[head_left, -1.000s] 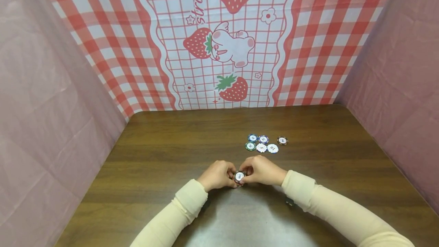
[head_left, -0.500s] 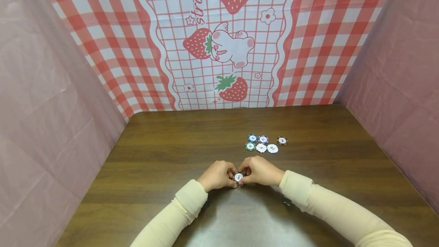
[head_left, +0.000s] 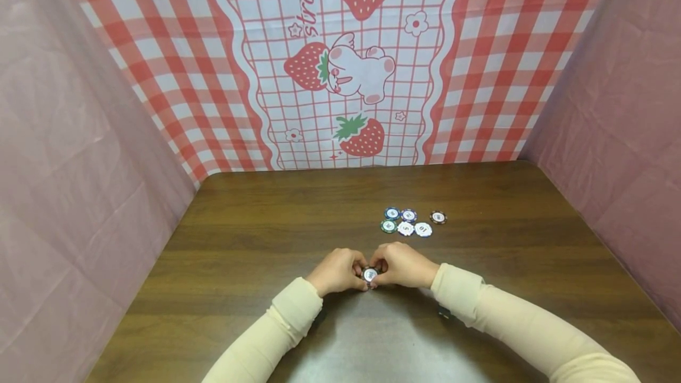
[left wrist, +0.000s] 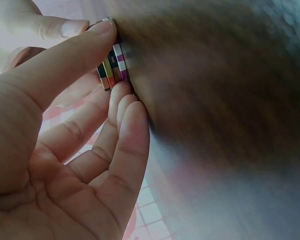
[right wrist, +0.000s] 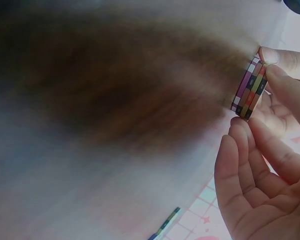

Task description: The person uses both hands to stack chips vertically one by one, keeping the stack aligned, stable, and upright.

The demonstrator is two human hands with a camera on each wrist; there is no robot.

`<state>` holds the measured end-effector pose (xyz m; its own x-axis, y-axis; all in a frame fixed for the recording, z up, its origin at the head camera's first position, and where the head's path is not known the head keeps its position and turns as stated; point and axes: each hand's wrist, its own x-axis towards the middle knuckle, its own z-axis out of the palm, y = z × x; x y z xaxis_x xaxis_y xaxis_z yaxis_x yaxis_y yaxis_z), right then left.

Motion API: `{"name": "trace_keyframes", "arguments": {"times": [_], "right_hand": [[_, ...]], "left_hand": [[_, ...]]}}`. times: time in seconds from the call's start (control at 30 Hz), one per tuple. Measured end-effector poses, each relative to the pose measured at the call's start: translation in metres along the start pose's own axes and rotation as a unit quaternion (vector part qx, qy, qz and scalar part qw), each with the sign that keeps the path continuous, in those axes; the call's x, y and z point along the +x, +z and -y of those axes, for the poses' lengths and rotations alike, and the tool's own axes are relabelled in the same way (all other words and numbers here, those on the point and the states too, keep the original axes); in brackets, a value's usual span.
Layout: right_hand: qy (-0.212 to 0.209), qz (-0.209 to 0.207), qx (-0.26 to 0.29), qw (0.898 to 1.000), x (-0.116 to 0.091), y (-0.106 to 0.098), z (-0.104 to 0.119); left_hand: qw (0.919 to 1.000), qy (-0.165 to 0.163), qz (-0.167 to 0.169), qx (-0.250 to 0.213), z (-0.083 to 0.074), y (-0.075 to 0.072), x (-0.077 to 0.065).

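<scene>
Both hands meet over a short stack of poker chips (head_left: 369, 275) near the front middle of the table. The top chip has a white centre printed with a number. From the side, the right wrist view shows the stack (right wrist: 249, 87) with a purple-and-white chip against the wood and black, tan and orange edges above it. My left hand (head_left: 337, 271) pinches its left side between thumb and fingertips. On the right side my right hand (head_left: 405, 265) does the same, its thumb at the near edge. Fingers partly cover the stack's rim in each view.
Beyond the hands, several chips lie flat in a close group: blue (head_left: 392, 213), purple-blue (head_left: 408, 216), green (head_left: 388, 226) and white ones (head_left: 405, 229). A dark chip (head_left: 438, 217) lies apart to their right. A red checked cloth (head_left: 213, 99) hangs behind the wooden table (head_left: 239, 217).
My right hand and forearm have shifted slightly left, and the stack's top has moved slightly with them. My left hand stays about where it was, and the other chips lie unchanged.
</scene>
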<state>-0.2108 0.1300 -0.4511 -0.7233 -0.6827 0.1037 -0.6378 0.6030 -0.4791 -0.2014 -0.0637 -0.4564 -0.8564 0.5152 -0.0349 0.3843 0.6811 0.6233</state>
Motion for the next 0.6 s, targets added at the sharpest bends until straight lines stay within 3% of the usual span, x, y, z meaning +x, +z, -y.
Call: {"name": "trace_keyframes", "arguments": {"times": [0.27, 0.43, 0.6], "right_hand": [[0.000, -0.006, 0.019, 1.000, 0.000, 0.000, -0.005], [0.005, -0.039, 0.047, 0.998, 0.000, -0.007, -0.014], [0.038, -0.073, 0.100, 0.992, -0.004, -0.019, -0.023]], "left_hand": [[1.0000, 0.001, 0.001, 0.007, -0.001, 0.000, 0.000], [0.9999, -0.003, 0.003, 0.011, -0.001, 0.000, 0.001], [0.9999, -0.008, 0.003, 0.007, -0.002, 0.000, 0.001]]}}
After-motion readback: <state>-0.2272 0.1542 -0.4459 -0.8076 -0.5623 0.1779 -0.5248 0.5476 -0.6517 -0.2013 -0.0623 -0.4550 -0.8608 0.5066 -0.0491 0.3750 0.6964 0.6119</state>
